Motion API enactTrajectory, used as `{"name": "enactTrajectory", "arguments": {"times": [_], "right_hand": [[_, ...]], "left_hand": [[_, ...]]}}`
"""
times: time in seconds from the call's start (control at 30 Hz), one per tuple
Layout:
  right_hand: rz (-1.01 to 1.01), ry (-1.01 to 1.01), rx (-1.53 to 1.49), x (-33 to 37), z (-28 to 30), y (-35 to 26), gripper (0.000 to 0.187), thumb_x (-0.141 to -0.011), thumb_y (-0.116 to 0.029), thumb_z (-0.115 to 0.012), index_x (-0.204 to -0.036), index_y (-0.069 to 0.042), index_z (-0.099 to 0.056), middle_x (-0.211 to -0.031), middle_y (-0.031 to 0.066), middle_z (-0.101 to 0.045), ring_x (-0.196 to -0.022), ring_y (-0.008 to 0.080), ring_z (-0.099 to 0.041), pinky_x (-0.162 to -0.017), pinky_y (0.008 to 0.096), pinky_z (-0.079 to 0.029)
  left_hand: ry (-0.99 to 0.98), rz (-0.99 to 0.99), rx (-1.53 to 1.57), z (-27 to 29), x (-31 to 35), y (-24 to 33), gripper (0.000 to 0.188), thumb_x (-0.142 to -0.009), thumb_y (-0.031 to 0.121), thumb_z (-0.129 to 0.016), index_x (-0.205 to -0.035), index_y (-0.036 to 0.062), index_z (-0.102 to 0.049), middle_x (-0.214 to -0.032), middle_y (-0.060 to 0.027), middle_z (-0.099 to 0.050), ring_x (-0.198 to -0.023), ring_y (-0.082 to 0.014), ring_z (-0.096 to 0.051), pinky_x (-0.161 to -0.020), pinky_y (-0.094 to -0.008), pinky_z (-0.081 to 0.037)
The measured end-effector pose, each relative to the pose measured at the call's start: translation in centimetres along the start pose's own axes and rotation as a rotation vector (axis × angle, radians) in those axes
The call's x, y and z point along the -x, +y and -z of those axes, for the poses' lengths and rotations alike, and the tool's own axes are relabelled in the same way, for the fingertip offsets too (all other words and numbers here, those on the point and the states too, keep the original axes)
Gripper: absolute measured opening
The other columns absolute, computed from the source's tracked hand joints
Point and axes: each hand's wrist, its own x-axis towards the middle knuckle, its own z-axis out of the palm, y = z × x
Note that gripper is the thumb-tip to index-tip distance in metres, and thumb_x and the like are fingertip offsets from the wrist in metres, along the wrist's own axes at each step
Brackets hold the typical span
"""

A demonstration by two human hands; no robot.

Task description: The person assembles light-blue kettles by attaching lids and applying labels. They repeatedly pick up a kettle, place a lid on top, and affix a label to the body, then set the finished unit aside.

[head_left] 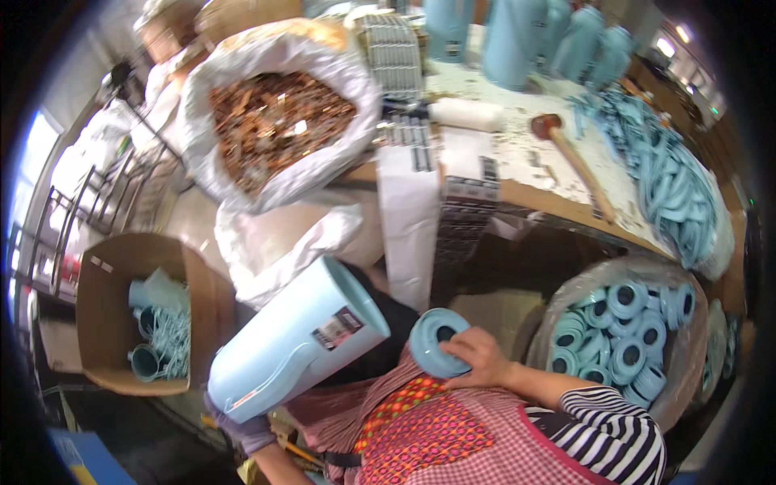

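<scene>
A large light-blue plastic flask casing point(295, 347) lies tilted across my lap, its wide open end up and to the right. A dark label with print sits near that rim. My gloved left hand point(246, 431) grips the casing's lower end, with part of the fingers hidden beneath it. Just right of the open rim, my bare right hand point(478, 360) pinches a round light-blue collar point(428, 343) with a dark centre. The collar is apart from the casing.
A plastic-lined bin of similar collars point(630, 331) stands at right. On the bench point(517, 190) are a mallet point(574, 166), light-blue flasks point(513, 44), label strips point(406, 210) and blue straps point(675, 190). A white sack point(198, 105) holds brown scraps; a cardboard box point(121, 323) is left.
</scene>
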Motion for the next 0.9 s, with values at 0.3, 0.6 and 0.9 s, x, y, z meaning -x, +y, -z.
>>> {"name": "enactTrajectory", "arguments": {"times": [0.3, 0.6, 0.9], "right_hand": [[-0.034, 0.502, -0.187, -12.1, 0.2, -4.1, 0.042, -0.087, -0.023, -0.072, -0.114, 0.008, -0.071, -0.099, 0.0171, -0.064, -0.082, 0.0277, -0.066, -0.071, 0.0358, -0.054], [0.28, 0.489, -0.271, -13.1, 0.6, -5.3, 0.046, -0.087, -0.03, -0.074, -0.113, 0.008, -0.072, -0.098, 0.0164, -0.064, -0.07, 0.0236, -0.063, -0.058, 0.0335, -0.052], [-0.911, 0.106, -1.364, -15.6, -2.0, -2.1, 0.028, -0.103, -0.027, -0.057, -0.114, -0.002, -0.065, -0.098, 0.0029, -0.066, -0.089, 0.0097, -0.061, -0.081, 0.0279, -0.051]], "left_hand": [[-0.148, 0.18, 0.296, -2.1, 4.8, 0.8, 0.05, -0.104, 0.041, -0.047, -0.136, 0.0037, -0.055, -0.139, -0.015, -0.059, -0.121, -0.0323, -0.059, -0.107, -0.0512, -0.045], [-0.123, -0.009, 0.191, 1.1, 5.8, 0.1, 0.049, -0.106, 0.038, -0.042, -0.139, 0.0038, -0.054, -0.138, -0.0152, -0.059, -0.121, -0.0279, -0.061, -0.101, -0.0453, -0.053], [0.107, -0.457, -0.6, -0.6, 5.4, 6.9, 0.043, -0.1, 0.037, -0.054, -0.127, 0.0042, -0.058, -0.126, -0.0219, -0.062, -0.114, -0.0366, -0.062, -0.099, -0.0502, -0.051]]}}
